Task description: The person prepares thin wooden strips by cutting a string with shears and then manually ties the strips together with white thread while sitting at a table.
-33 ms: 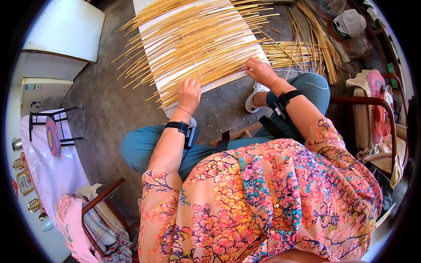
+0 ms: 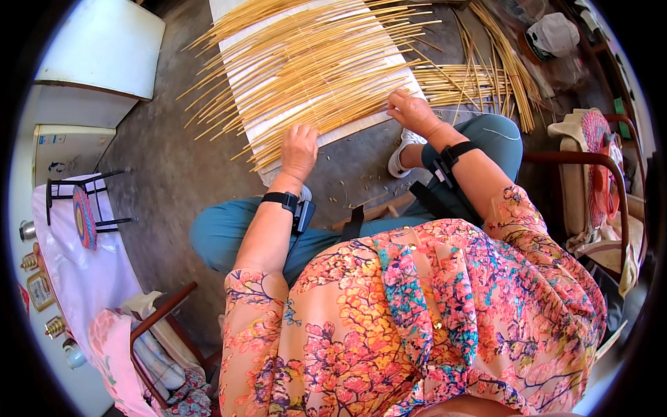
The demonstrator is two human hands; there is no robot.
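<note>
Fingers [image 2: 301, 131] of the left hand [image 2: 299, 154] are bent together, knuckles up, over the nearest straws at the near edge of the white board [image 2: 361, 126]; their tips are hidden, so I cannot tell whether they grip or only press; the right hand [image 2: 413, 115] hovers over or rests on the board's near right corner, its fingers curled in close to the thumb with little gap, and what lies between them is too small to tell; a thin pale thread [image 2: 472, 112] shows to the right of that hand, beyond the board.

Yellow straws [image 2: 306, 66] lie side by side across the board, their ends jutting past both its sides, with fine pale lines crossing them near the middle; a pile of loose straws [image 2: 479, 83] lies on the floor just right of the board; a white shoe [image 2: 397, 161] stands on its near side, by straw scraps [image 2: 340, 198]; an armchair [image 2: 615, 167] is well to its right, a black-legged stool [image 2: 90, 201] well to its left.
</note>
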